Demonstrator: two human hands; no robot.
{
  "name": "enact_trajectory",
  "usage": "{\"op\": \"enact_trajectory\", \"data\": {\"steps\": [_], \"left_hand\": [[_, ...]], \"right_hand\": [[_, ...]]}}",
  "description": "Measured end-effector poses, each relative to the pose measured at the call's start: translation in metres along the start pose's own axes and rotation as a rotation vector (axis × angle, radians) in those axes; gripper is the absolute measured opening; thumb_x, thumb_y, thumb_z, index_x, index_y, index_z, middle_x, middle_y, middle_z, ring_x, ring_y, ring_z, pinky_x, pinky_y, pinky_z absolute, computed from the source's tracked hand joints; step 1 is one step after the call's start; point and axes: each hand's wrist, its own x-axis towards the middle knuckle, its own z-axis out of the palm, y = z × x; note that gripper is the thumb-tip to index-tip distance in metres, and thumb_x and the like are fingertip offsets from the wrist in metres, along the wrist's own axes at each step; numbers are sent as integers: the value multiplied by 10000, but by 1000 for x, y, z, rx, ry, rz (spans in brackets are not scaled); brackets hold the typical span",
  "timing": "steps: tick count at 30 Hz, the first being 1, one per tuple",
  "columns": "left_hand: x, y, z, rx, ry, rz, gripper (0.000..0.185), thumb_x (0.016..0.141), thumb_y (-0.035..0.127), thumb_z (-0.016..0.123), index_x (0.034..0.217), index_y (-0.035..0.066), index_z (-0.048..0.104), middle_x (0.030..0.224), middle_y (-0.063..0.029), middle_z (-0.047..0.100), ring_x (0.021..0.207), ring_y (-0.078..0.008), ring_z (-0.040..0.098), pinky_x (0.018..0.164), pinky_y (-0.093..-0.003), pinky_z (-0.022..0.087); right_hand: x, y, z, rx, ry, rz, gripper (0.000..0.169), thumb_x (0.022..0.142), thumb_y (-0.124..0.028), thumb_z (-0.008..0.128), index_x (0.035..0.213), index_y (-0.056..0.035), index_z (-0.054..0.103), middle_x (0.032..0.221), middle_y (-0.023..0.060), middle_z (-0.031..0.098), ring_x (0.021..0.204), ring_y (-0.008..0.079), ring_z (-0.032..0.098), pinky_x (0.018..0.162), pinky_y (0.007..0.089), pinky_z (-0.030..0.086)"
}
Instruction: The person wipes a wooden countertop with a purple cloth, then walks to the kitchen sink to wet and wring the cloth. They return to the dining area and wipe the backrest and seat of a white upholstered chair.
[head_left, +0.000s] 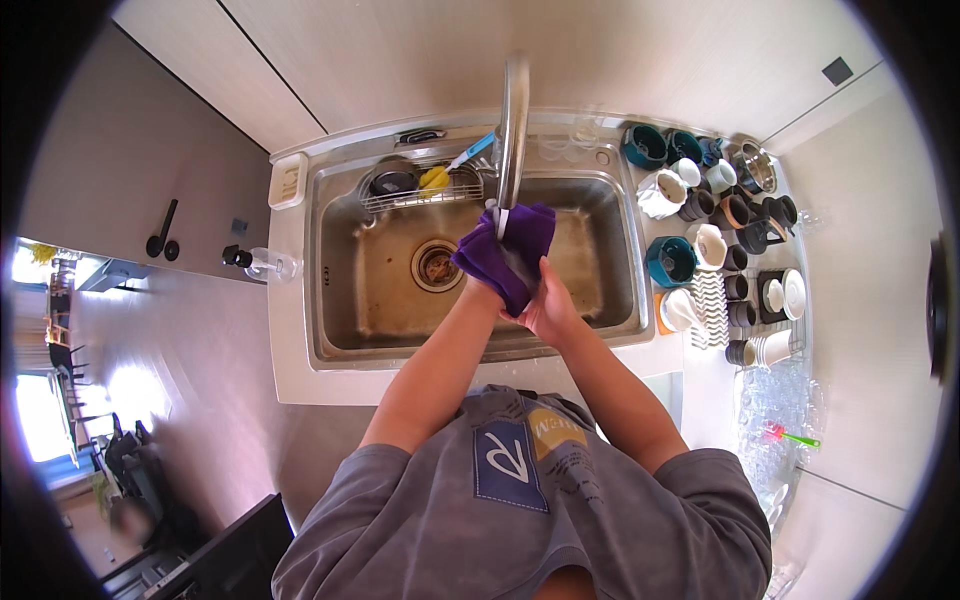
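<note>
Both hands hold a folded purple cloth (486, 247) over the stainless steel sink (390, 315), beneath the tap (514, 127). A white stream of water falls from the spout onto the cloth, wetting its middle. My left hand (487, 291) is mostly hidden under the cloth; only the wrist and a little of the hand show. My right hand (551, 307) grips the near right edge, thumb on top. The drain (438, 265) with its strainer lies left of the cloth and holds some brownish scraps.
A wire rack (420, 199) at the sink's back holds a dark bowl (394, 178), a yellow sponge (433, 181) and a blue-handled brush (471, 148). Several cups and teal bowls (671, 261) crowd the right counter. A clear spray bottle (270, 264) lies at left.
</note>
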Motion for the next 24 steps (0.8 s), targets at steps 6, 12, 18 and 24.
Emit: {"op": "enact_trajectory", "data": {"steps": [6,12,18,24], "left_hand": [[-3,5,-5,252,64,-43,235,641,304,605,778,125,538,795,-103,573,819,-316,578,711,-390,443],[-3,7,-28,54,-113,-44,320,694,339,586,929,123,568,933,-117,591,932,-333,572,784,-417,452],[-8,-1,-18,89,354,124,295,696,355,564,903,144,567,837,-93,591,861,-327,576,748,-417,437],[-6,-13,-1,171,209,63,270,788,333,486,974,156,571,881,-88,602,880,-336,559,784,-449,426]], "right_hand": [[-10,11,4,-34,76,-33,544,984,-566,329,1346,-175,438,1288,21,571,1108,183,581,909,451,478],[-10,14,11,-8,92,-58,498,993,-525,361,1299,-147,466,1221,33,608,1048,181,606,890,415,491],[-3,12,8,14,82,-87,415,991,-471,427,1210,-126,499,1151,53,629,1013,179,619,871,408,509],[2,6,4,6,68,-93,338,987,-418,460,1168,-135,493,1096,52,626,980,180,621,857,409,514]]}}
